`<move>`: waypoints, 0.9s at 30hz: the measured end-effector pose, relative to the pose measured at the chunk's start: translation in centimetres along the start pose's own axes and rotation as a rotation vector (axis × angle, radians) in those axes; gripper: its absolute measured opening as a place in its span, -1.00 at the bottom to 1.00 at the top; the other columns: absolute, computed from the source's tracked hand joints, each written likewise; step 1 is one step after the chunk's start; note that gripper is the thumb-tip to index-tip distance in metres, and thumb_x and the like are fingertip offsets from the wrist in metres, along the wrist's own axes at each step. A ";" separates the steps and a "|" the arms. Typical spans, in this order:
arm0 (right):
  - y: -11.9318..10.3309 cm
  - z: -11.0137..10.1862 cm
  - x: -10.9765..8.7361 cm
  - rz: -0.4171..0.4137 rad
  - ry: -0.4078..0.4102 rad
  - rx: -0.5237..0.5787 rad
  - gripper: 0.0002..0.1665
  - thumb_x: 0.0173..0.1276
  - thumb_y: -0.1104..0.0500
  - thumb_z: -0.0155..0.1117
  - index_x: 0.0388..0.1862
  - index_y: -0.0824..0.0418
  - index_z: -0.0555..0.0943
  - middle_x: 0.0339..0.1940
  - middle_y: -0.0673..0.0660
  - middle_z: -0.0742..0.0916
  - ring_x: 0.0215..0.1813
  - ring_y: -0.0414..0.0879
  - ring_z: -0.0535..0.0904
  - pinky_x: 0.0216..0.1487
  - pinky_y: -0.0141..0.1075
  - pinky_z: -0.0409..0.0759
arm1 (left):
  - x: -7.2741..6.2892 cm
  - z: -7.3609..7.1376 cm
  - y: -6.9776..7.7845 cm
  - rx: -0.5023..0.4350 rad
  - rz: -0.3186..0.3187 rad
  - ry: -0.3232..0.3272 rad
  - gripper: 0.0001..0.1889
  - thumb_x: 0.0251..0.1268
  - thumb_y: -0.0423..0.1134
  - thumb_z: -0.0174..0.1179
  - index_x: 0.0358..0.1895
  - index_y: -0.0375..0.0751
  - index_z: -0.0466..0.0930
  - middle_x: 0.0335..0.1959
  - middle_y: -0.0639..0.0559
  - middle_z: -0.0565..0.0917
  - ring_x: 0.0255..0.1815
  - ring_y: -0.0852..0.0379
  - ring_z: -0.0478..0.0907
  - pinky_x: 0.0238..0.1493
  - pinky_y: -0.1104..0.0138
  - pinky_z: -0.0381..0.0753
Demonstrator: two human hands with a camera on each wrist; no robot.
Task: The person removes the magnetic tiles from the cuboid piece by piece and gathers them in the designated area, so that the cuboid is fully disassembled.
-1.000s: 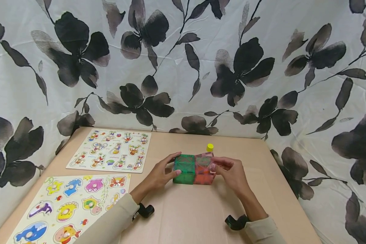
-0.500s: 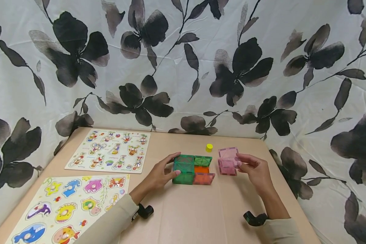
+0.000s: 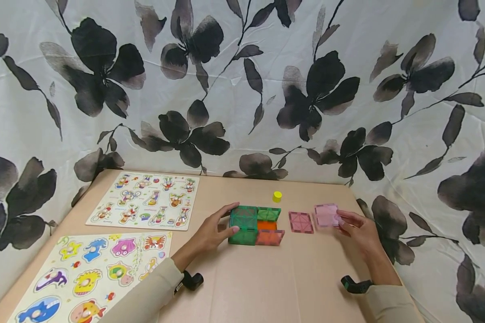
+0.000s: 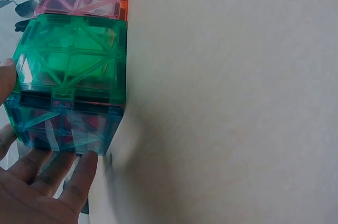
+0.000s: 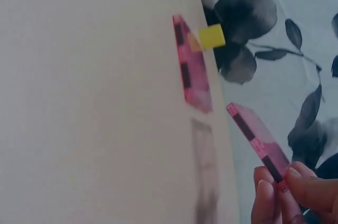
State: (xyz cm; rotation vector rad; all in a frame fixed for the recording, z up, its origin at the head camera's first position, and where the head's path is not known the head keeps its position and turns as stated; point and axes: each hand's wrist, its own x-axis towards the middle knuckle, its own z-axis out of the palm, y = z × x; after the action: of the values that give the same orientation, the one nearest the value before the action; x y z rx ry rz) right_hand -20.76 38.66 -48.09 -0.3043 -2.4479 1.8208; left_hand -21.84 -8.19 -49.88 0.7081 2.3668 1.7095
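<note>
My left hand [image 3: 210,233] holds the green end of a block built from see-through magnetic tiles [image 3: 243,225], thumb on the near side and fingers round its left end. In the left wrist view the fingertips touch a bluish tile [image 4: 66,126] beside a green one [image 4: 74,57]. Green and red tiles lean outward on the block's right part, with orange [image 3: 267,225] showing between. Between the thumb and fingers of my right hand [image 3: 359,228] is a pink magnetic tile [image 3: 325,216], raised and tilted. A second pink magnetic tile [image 3: 301,223] lies flat on the table, between block and right hand.
A small yellow cylinder [image 3: 277,196] stands behind the tiles. Two picture puzzle boards, a far one [image 3: 145,199] and a near one [image 3: 93,264], lie at the left of the table [image 3: 242,282]. Floral cloth [image 3: 242,89] hangs behind.
My right hand has lifted two pink tiles off the block and moved right. One now lies on the table and the other stays pinched. The left hand has kept its place on the block.
</note>
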 end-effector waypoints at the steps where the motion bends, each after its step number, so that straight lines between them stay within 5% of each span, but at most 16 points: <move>1: 0.3 -0.2 0.2 0.024 0.002 -0.007 -0.46 0.57 0.36 0.27 0.47 0.45 0.51 -0.19 -0.22 0.85 -0.20 -0.28 0.83 -0.04 -0.37 0.82 | 0.0 0.0 0.0 -0.002 0.000 -0.001 -0.23 0.49 -0.29 0.35 0.66 0.12 0.25 0.66 -0.09 0.35 0.69 -0.22 0.26 0.54 -0.17 0.47; 11: 2.0 -0.6 0.7 0.109 -0.042 -0.066 -0.47 0.61 0.40 0.17 0.50 0.47 0.46 -0.15 0.05 0.88 -0.23 -0.19 0.83 -0.12 -0.36 0.83 | 0.0 0.1 -0.1 -0.001 -0.009 -0.005 -0.23 0.49 -0.27 0.35 0.67 0.15 0.24 0.66 -0.10 0.34 0.68 -0.23 0.26 0.51 -0.16 0.50; 15: 1.9 -0.5 0.2 0.044 0.035 -0.341 -0.57 0.59 0.34 0.23 0.38 0.37 0.62 0.07 0.33 0.84 -0.09 -0.01 0.82 -0.19 -0.33 0.79 | 0.0 0.1 -0.1 -0.004 -0.006 -0.005 -0.23 0.49 -0.28 0.35 0.67 0.14 0.24 0.65 -0.12 0.35 0.68 -0.23 0.27 0.51 -0.16 0.51; 19: 0.9 0.0 -0.8 -0.077 0.116 -0.572 -0.62 0.55 0.24 0.33 0.28 0.25 0.72 0.20 0.38 0.78 0.10 0.30 0.77 -0.09 -0.12 0.78 | 0.0 0.1 0.0 -0.004 -0.004 -0.004 -0.23 0.49 -0.28 0.35 0.66 0.13 0.24 0.65 -0.12 0.36 0.68 -0.23 0.27 0.53 -0.17 0.48; 23: -0.7 1.7 -1.9 -0.209 0.092 -0.557 -0.60 0.53 0.24 0.37 0.30 0.13 0.73 0.21 0.30 0.80 0.17 0.30 0.76 0.03 -0.32 0.76 | 0.0 0.1 -0.1 0.001 -0.005 0.000 -0.23 0.49 -0.27 0.36 0.66 0.14 0.25 0.65 -0.11 0.36 0.68 -0.22 0.27 0.55 -0.18 0.46; 27: -2.1 4.4 -3.2 -0.297 -0.032 -0.455 -0.55 0.47 0.24 0.44 0.32 0.07 0.73 0.23 0.19 0.81 0.23 0.18 0.74 0.02 -0.68 0.60 | 0.0 0.1 -0.2 0.005 0.001 0.004 -0.23 0.48 -0.26 0.36 0.66 0.15 0.25 0.65 -0.10 0.37 0.68 -0.21 0.27 0.56 -0.18 0.43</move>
State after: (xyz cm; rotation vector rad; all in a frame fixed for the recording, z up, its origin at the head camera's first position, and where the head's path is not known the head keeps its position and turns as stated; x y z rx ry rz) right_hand -18.66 33.28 -47.15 0.0662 -2.7285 1.1557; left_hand -21.90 -8.14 -50.06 0.7083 2.3747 1.7072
